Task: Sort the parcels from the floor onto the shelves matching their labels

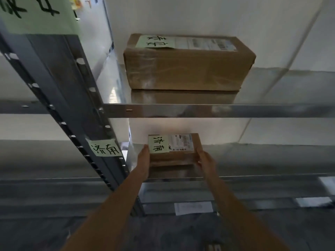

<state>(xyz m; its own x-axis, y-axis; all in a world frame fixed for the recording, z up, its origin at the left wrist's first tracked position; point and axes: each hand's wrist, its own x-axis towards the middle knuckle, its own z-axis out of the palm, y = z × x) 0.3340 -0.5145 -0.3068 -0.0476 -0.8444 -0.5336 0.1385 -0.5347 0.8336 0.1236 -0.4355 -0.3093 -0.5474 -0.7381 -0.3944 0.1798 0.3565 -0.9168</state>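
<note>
A small brown cardboard parcel (176,156) with a green handwritten label and a white shipping label rests on the middle metal shelf (262,160). My left hand (144,161) presses its left side and my right hand (206,161) its right side, so both hold it. A matching green label (105,147) is stuck on the grey upright post at this shelf's level. One shelf higher (199,110) sits a larger brown parcel (186,67) with its own green label on top.
The grey perforated upright post (59,84) runs diagonally at the left. Another green label (36,13) sits at the top left. A lower shelf (272,200) holds white paper labels. White wall behind the shelves.
</note>
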